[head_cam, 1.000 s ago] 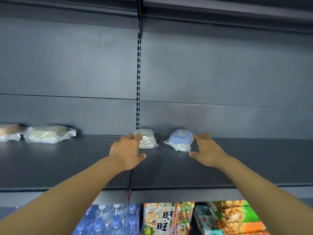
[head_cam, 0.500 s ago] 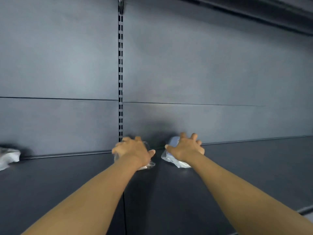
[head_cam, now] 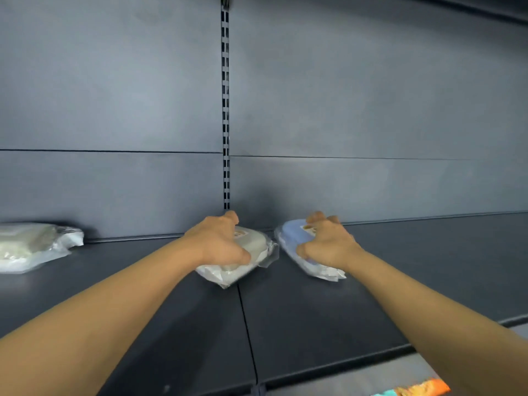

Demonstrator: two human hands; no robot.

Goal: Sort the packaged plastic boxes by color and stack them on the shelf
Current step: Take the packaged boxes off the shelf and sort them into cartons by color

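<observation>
Packaged plastic boxes are sitting w/ the sorting barely underway, judging by the layout: no color stack is showing on the shelf (head_cam: 314, 324) yet, and both boxes at center are being gripped at once. Left hand (head_cam: 217, 244) is curling fingers and thumb around the white box (head_cam: 251, 247), whose clear wrap is bunching out toward the shelf's front edge; right hand (head_cam: 328, 244) is clamping fingers over the blue box (head_cam: 294, 232), thumb at its near side, wrap trailing below the wrist. Both boxes are lying near the back panel, just beside each other, approx. under the slotted upright (head_cam: 225, 110). Each is looking rounded, lidded, w/ a small label on top. Another pale wrapped package (head_cam: 34, 244) is resting well apart at far left, too blurred to say more. Grouping and stacking are seemingly all still to come.
</observation>
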